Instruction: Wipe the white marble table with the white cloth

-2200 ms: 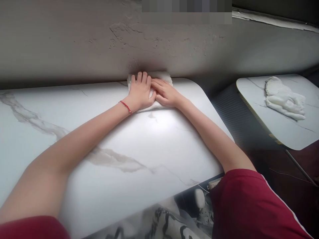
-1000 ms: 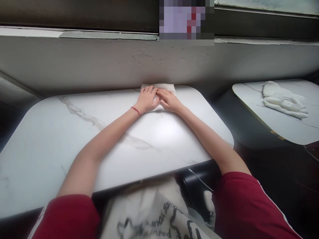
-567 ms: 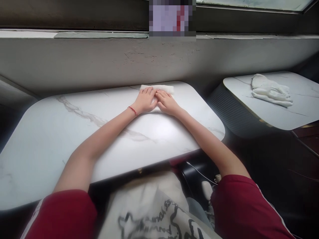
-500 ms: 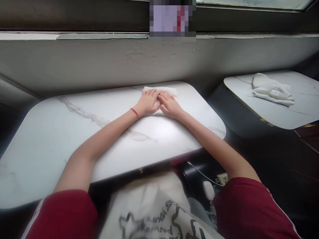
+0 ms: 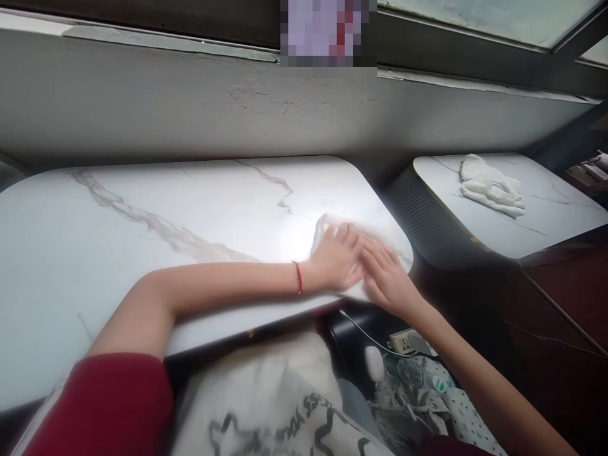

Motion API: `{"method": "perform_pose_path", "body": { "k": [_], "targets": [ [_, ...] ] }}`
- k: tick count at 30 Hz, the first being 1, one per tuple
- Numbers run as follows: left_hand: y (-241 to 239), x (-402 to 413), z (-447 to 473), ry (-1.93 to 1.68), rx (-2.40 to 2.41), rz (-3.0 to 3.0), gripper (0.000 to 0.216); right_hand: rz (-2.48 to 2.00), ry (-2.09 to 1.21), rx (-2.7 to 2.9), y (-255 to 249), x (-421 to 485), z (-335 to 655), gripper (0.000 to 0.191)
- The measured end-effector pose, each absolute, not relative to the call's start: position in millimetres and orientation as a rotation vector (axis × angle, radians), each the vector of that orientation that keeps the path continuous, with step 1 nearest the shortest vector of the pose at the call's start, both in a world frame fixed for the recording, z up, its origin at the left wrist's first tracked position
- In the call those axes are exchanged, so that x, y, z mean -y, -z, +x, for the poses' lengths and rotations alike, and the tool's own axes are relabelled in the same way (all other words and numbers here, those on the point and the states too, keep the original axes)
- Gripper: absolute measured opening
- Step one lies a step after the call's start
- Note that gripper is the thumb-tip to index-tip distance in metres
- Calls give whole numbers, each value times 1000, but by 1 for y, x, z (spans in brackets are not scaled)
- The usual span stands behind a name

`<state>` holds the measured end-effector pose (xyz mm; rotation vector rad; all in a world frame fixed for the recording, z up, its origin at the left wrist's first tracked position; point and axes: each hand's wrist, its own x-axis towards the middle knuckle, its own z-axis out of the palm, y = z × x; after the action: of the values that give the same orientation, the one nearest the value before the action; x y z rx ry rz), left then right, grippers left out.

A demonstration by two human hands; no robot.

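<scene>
A white cloth (image 5: 321, 229) lies on the near marble-patterned table (image 5: 247, 183), close to its right front corner. My left hand (image 5: 338, 256), with a red string bracelet (image 5: 297, 277) at the wrist, presses on top of the cloth, open, its fingers stretched out. Beside it my right hand (image 5: 386, 272) also rests open on the cloth, fingers extended to the upper left. The two hands touch at the fingers. Both are slightly blurred, and they hide much of the cloth.
A second table (image 5: 560, 196) at the right bears another folded white cloth (image 5: 491, 187). A wall (image 5: 190, 120) runs behind both tables. Below the front edge are a power socket (image 5: 403, 342), a white cable (image 5: 357, 326), a plastic bottle (image 5: 420, 373) and a dotted fabric (image 5: 468, 405).
Both hands have slid the cloth from the table's back edge toward the right front corner. The camera view has also tilted and shifted.
</scene>
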<state>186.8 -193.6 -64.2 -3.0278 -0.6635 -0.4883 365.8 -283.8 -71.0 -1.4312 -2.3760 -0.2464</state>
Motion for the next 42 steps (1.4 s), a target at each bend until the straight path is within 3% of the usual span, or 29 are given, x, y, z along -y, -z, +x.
{"method": "perform_pose_path", "body": {
  "k": [7,19,33,42],
  "targets": [
    [62,130,242,588,695,-3102,63,-1655,137,2243,81,230,416,63],
    [62,-1,257,704,1329,-2930,57,-1554,-40,2226,80,36,430,57],
    [54,-18,252,635,1406,-2929,59,-1513,-37,2258,76,16,427,54],
    [51,-3,246,601,1335,-2937,57,-1462,22,2348,76,32,430,62]
  ]
}}
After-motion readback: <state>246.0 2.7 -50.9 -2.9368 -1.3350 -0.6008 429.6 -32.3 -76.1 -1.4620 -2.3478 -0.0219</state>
